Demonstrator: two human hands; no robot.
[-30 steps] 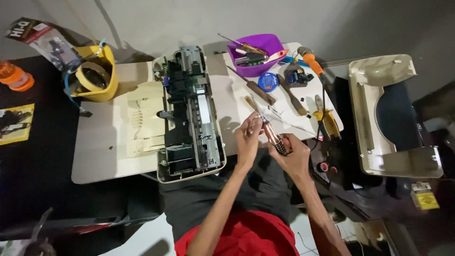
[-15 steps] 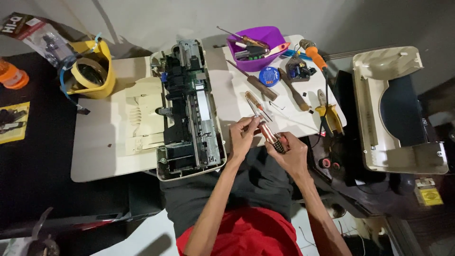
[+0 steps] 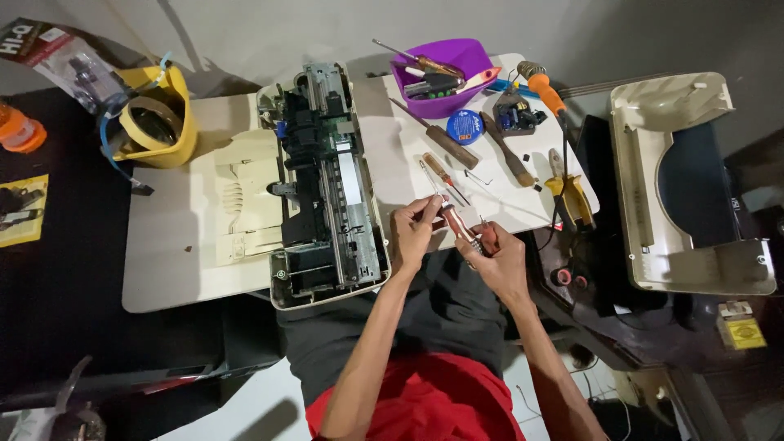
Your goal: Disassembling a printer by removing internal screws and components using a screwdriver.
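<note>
Holding a screwdriver (image 3: 459, 226) with a reddish-brown handle, your two hands meet at the front edge of the counter (image 3: 175, 245). Your right hand (image 3: 500, 261) closes its grip around the handle end, and your left hand (image 3: 413, 233) pinches the upper part with the fingers. Just left of your left hand lies the opened printer (image 3: 327, 188). A purple bowl (image 3: 445, 77) of tools stands well behind.

The person wears a red top, dark trousers perhaps, with forearms and hands (image 3: 457, 245) bare.
</note>
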